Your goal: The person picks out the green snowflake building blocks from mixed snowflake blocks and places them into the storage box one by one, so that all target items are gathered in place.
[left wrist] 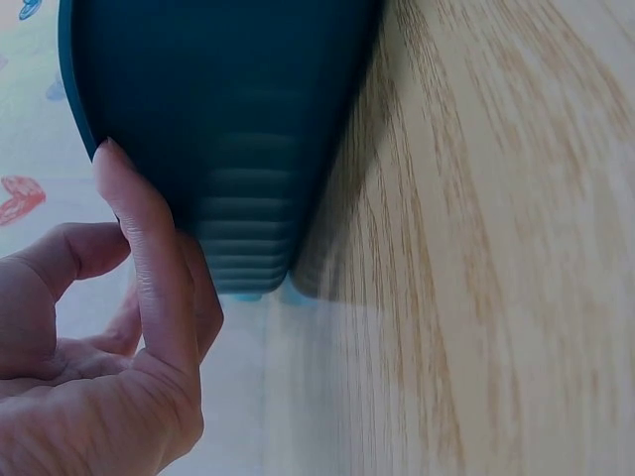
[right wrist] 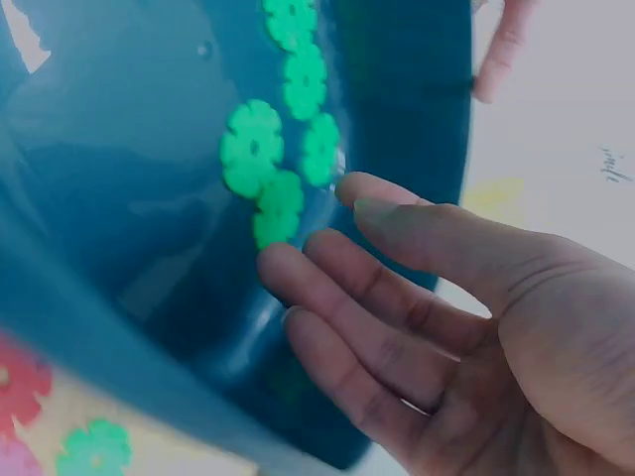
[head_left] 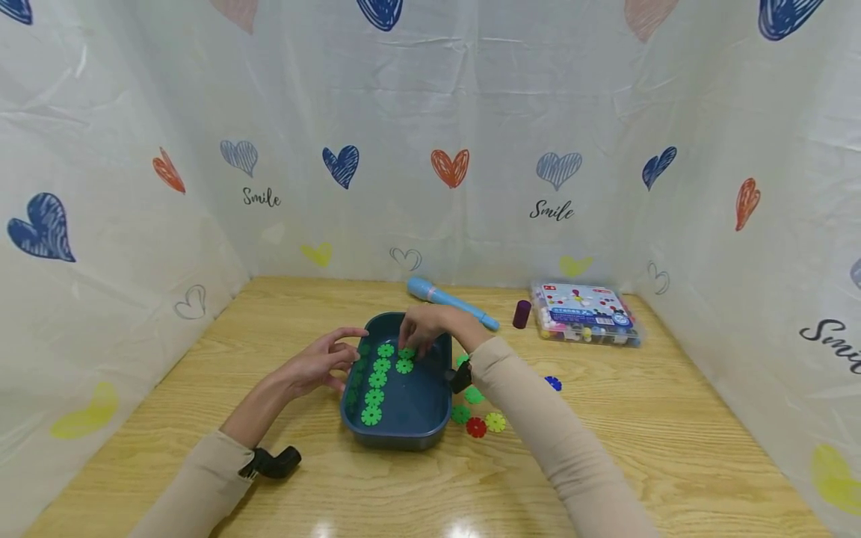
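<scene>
While "Smile" repeated in black script across the heart-printed sheet (head_left: 551, 211), a dark teal tray (head_left: 417, 430) sat mid-table (head_left: 673, 448) with green discs (head_left: 375, 379) rowed along its floor. The left hand (head_left: 316, 366) rested relaxed, fingers straight against the tray's outer wall. The right hand (head_left: 430, 329) hovered over the far discs, fingers loosely spread, grasping nothing; the lettering on a toy box (head_left: 587, 312) at right was illegible.

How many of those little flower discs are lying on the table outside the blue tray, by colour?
Green discs: 3, one partly hidden by the sleeve
Red disc: 1
Yellow disc: 1
Blue disc: 1
Total: 6
</scene>
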The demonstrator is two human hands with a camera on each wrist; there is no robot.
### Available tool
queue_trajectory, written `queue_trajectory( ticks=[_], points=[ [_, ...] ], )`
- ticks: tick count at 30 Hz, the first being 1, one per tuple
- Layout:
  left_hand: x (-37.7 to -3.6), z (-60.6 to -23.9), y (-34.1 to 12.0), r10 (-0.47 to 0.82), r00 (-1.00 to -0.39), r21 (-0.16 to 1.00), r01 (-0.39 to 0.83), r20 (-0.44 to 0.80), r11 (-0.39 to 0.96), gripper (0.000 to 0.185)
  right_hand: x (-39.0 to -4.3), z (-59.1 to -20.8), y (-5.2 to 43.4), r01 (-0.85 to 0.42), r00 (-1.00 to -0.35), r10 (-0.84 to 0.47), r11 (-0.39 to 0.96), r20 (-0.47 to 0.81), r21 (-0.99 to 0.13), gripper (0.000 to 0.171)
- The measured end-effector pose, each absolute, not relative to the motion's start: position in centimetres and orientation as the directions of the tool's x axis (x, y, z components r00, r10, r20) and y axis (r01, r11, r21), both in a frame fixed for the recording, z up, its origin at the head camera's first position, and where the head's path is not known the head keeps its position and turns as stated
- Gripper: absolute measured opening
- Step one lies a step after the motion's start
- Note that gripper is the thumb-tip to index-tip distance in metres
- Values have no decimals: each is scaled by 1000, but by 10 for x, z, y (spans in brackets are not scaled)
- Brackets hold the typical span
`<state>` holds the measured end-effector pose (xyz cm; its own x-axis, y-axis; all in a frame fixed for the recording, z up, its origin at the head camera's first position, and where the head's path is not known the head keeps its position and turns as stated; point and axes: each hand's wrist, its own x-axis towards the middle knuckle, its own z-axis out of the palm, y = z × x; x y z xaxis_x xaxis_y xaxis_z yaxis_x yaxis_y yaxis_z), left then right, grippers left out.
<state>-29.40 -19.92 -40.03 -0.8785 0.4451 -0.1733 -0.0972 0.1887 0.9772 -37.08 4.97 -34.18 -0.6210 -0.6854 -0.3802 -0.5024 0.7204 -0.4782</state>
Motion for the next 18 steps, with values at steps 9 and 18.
queue_trajectory(
  ticks=[9, 18],
  points=[
    [-293, -402, -199, 452, -875, 979, -100, -170, 176, 54, -365, -318, 73, -552, -629, -703, 704, -331, -447, 28],
    [-294, -402, -199, 460, -871, 981, -108, -173, 164, 55, -351, -306, 109, -563, -661, -693, 711, -287, -421, 29]
  ],
)
